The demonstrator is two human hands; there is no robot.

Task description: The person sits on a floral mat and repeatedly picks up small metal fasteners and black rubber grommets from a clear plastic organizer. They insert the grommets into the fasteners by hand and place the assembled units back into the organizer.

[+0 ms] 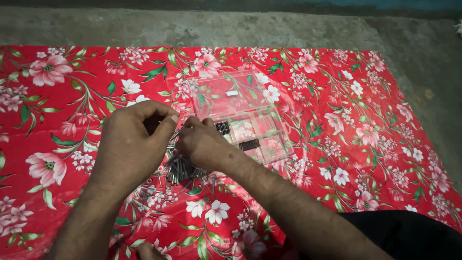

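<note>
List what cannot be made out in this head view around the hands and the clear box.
- What the left hand pinches: hidden by its curled fingers.
- What the right hand grips: covered by its own knuckles.
- Pile of small metal rods: partly under both hands; count unreadable.
- Clear compartment box: near corner behind the right hand; contents too small to identify.

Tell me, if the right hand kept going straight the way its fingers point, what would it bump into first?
Most likely the left hand. The right hand points left, its fingertips almost meeting the left fingers above the pile of little metal pins. Whether they already touch is hard to tell.
</note>
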